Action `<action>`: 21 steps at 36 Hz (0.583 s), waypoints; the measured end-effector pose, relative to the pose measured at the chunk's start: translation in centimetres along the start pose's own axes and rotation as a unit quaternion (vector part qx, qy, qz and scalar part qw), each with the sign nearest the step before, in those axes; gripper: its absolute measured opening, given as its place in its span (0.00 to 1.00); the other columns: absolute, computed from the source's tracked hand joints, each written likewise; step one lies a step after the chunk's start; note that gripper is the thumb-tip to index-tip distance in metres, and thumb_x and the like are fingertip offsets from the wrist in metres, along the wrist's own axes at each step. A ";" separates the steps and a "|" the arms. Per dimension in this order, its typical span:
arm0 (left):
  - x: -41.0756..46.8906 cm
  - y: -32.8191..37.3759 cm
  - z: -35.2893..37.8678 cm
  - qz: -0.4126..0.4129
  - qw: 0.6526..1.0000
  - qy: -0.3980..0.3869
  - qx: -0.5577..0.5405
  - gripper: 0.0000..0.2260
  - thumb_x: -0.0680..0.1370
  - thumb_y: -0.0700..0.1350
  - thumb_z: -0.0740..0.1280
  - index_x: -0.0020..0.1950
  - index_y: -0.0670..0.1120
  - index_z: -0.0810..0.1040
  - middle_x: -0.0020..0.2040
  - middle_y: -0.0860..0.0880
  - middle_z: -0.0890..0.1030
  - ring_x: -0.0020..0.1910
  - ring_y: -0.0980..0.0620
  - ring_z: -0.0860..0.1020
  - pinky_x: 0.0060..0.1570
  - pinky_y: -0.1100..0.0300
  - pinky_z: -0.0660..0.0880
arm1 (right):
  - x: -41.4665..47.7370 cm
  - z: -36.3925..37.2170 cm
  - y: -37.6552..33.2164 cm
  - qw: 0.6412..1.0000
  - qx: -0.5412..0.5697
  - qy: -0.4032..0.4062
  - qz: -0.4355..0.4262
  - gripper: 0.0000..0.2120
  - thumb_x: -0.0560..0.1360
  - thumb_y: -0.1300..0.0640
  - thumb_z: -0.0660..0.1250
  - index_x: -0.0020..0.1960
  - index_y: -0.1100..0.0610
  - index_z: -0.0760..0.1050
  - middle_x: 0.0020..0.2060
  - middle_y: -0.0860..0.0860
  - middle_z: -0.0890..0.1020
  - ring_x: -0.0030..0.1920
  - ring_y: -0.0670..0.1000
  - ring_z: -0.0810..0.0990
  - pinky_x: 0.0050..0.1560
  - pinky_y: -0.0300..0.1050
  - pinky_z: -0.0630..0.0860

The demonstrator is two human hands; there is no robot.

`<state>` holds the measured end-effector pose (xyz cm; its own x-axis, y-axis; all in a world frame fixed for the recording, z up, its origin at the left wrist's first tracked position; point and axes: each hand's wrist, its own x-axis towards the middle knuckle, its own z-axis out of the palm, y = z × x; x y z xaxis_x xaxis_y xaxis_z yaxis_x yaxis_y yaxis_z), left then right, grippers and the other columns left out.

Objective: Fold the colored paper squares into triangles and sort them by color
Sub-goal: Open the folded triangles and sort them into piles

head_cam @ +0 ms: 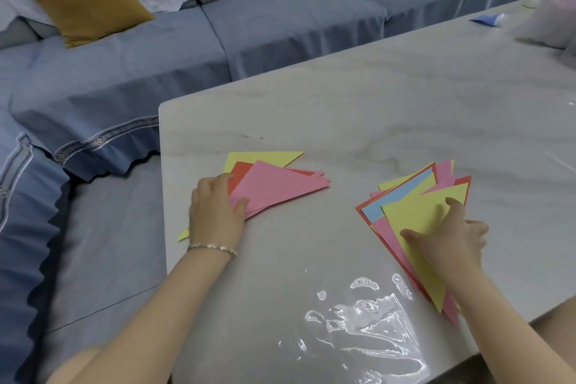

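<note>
On the left of the worktop [343, 109] our left hand [218, 212] is holding the near corner of the left pile [274, 187], its grip curled over the pile and the thumb on the pink top sheet. To the right, our right hand [448, 237] is pressing the yellow triangle [417, 218] atop the mixed right pile [402, 196] with its grip wide, thumb and forefinger spread flat. We are probably sorting here, so we should be sliding that one sheet off lightly, lest those beneath drag along.
</note>
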<state>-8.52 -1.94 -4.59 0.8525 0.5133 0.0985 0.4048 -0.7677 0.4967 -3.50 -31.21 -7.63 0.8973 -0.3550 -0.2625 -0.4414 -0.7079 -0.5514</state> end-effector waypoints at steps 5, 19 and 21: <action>-2.9 1.4 1.0 0.096 0.994 -0.040 -0.016 0.17 0.75 0.41 0.66 0.64 0.44 0.72 0.61 0.46 0.70 0.62 0.48 0.67 0.60 0.63 0.61 | 0.3 -0.2 -0.4 0.999 -0.042 -0.001 0.030 0.43 0.63 0.50 0.77 0.70 0.56 0.58 0.60 0.67 0.64 0.59 0.66 0.65 0.60 0.56 0.65; -8.0 4.7 2.5 -0.060 0.926 -0.241 -0.285 0.15 0.75 0.48 0.67 0.60 0.48 0.72 0.45 0.54 0.80 0.43 0.58 0.77 0.47 0.67 0.73 | -4.4 0.3 -1.7 0.957 0.183 -0.014 -0.223 0.13 0.75 0.61 0.65 0.59 0.51 0.75 0.49 0.44 0.77 0.50 0.47 0.73 0.49 0.37 0.64; -8.6 5.3 2.8 -0.171 0.855 -0.305 -0.382 0.19 0.75 0.49 0.68 0.62 0.44 0.70 0.43 0.50 0.81 0.40 0.53 0.79 0.44 0.60 0.76 | -6.0 1.0 -2.5 0.946 0.209 -0.038 -0.243 0.12 0.75 0.60 0.66 0.56 0.48 0.75 0.49 0.41 0.77 0.49 0.42 0.74 0.49 0.32 0.65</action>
<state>-12.73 -11.52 -5.22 0.8353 0.1827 -0.5185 0.5300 -0.0169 0.8478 -7.75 -26.64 -5.48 0.9984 0.0063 0.0557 0.0522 -0.4671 -0.8826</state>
